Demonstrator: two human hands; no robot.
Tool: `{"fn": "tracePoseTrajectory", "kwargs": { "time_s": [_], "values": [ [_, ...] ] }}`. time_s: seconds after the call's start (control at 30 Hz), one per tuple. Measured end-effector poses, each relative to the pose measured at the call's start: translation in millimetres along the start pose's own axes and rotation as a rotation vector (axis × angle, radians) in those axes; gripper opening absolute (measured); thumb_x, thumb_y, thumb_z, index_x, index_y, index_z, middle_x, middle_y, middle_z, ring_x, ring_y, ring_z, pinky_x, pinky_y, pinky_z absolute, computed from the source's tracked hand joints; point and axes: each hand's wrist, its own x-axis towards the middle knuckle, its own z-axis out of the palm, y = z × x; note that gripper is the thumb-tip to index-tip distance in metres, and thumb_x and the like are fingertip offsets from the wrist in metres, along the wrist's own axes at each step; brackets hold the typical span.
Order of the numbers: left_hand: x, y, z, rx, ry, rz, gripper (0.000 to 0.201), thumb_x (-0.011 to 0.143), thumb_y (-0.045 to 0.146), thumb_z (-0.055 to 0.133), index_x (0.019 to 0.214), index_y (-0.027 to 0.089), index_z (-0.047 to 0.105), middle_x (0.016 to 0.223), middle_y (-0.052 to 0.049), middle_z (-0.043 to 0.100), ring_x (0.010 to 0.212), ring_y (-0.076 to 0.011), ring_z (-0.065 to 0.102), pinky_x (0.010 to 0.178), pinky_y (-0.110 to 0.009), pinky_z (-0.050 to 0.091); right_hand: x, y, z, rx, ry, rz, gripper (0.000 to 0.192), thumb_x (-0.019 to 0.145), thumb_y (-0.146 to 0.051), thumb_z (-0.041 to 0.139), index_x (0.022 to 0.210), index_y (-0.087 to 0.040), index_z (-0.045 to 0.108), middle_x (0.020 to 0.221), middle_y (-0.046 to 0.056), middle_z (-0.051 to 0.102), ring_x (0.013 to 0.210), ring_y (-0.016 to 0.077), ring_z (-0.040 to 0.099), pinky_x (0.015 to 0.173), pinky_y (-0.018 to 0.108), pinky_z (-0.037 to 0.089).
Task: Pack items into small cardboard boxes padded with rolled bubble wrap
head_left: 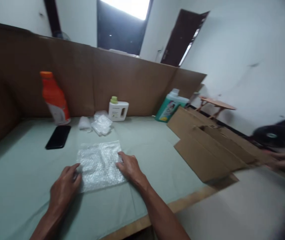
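Both hands rest flat and unclenched on a bubble-wrap sheet (100,163) lying mid-worktop (20,186): left hand (64,186) at its 8 o'clock edge, right hand (130,166) at 3 o'clock. A black phone (58,137) lies toward 10 o'clock.

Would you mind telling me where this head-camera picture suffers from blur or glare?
Head view: the window at top is blown out white; the right edge is motion-smeared, where another person's hand blurs; the left hand, right hand and bubble wrap are soft but readable; the wall lines bow.
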Motion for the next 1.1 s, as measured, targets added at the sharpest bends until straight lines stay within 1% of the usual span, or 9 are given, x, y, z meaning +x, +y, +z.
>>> {"fn": "tracePoseTrajectory", "kwargs": {
  "time_s": [0.17,0.27,0.4,0.47,0.53,0.63,0.77,1.0,1.1],
  "values": [
    [2.6,-13.2,5.3,0.168,0.221,0.25,0.048,0.094,0.045,0.039,0.123,0.016,0.065,0.129,-0.017,0.058,0.116,-0.0357,0.058,0.093,-0.049,0.051,-13.2,29.6,-42.4,-0.126,0.171,0.022,0.037,0.089,-0.032,0.068,0.125,-0.025,0.064,0.116,0.006,0.075,0.107,0.024,0.068,0.094,0.035,0.047],
    [1.2,-12.8,11.9,0.148,0.27,0.408,0.043,0.092,0.041,0.045,0.118,0.015,0.066,0.131,-0.019,0.058,0.118,-0.0367,0.057,0.099,-0.054,0.049,-19.2,73.1,-100.3,-0.226,0.311,0.089,0.033,0.084,-0.028,0.07,0.116,-0.021,0.066,0.127,0.016,0.069,0.12,0.0343,0.061,0.098,0.047,0.045],
    [-2.4,-6.3,23.5,0.154,0.234,0.476,0.037,0.089,0.036,0.053,0.117,0.016,0.068,0.133,-0.019,0.059,0.12,-0.0367,0.057,0.097,-0.053,0.05,-28.4,157.1,-186.3,-0.385,0.519,0.217,0.032,0.089,-0.029,0.058,0.115,-0.011,0.063,0.138,0.036,0.053,0.126,0.0494,0.05,0.09,0.065,0.036],
    [-4.1,-2.9,27.1,0.172,0.192,0.481,0.034,0.09,0.033,0.054,0.115,0.017,0.069,0.132,-0.019,0.06,0.122,-0.0365,0.056,0.098,-0.053,0.049,-35.8,203.0,-219.4,-0.605,0.531,0.417,0.015,0.086,-0.035,0.063,0.089,-0.021,0.064,0.103,0.028,0.069,0.096,0.0421,0.064,0.074,0.056,0.04],
    [-5.5,-0.6,28.4,0.182,0.155,0.481,0.031,0.089,0.03,0.054,0.113,0.018,0.07,0.13,-0.018,0.062,0.123,-0.0362,0.056,0.1,-0.054,0.048,-43.6,243.2,-240.5,-0.566,0.305,0.559,0.025,0.076,-0.037,0.072,0.063,-0.029,0.053,0.064,0.014,0.064,0.059,0.0311,0.059,0.058,0.046,0.037],
    [-6.3,0.6,27.9,0.185,0.132,0.468,0.03,0.087,0.026,0.056,0.113,0.018,0.07,0.129,-0.017,0.062,0.123,-0.0355,0.056,0.101,-0.054,0.046,-50.4,275.6,-249.4,-0.458,0.292,0.517,0.029,0.072,-0.034,0.071,0.056,-0.031,0.047,0.049,0.005,0.052,0.042,0.0243,0.046,0.047,0.039,0.031],
    [-5.9,-0.7,26.9,0.184,0.12,0.464,0.032,0.086,0.025,0.056,0.114,0.017,0.07,0.129,-0.017,0.063,0.122,-0.0358,0.057,0.102,-0.054,0.045,-43.9,250.2,-235.8,-0.429,0.332,0.255,0.015,0.077,-0.041,0.062,0.067,-0.032,0.056,0.057,0.006,0.061,0.046,0.0299,0.055,0.044,0.038,0.035],
    [-3.1,-2.7,25.5,0.176,0.085,0.442,0.034,0.086,0.026,0.057,0.116,0.018,0.069,0.131,-0.016,0.063,0.123,-0.0344,0.057,0.104,-0.053,0.044,6.1,117.4,-190.9,-0.45,0.228,0.014,0.021,0.087,-0.036,0.057,0.097,-0.027,0.072,0.082,0.009,0.078,0.069,0.0302,0.07,0.056,0.036,0.044],
    [-2.8,-2.3,25.4,0.167,0.075,0.437,0.033,0.086,0.026,0.058,0.116,0.019,0.069,0.131,-0.016,0.063,0.124,-0.0331,0.056,0.105,-0.052,0.044,27.0,83.3,-173.1,-0.394,0.178,-0.108,0.023,0.087,-0.032,0.058,0.102,-0.025,0.074,0.087,0.006,0.079,0.075,0.0268,0.072,0.061,0.034,0.045]
  ]
}}
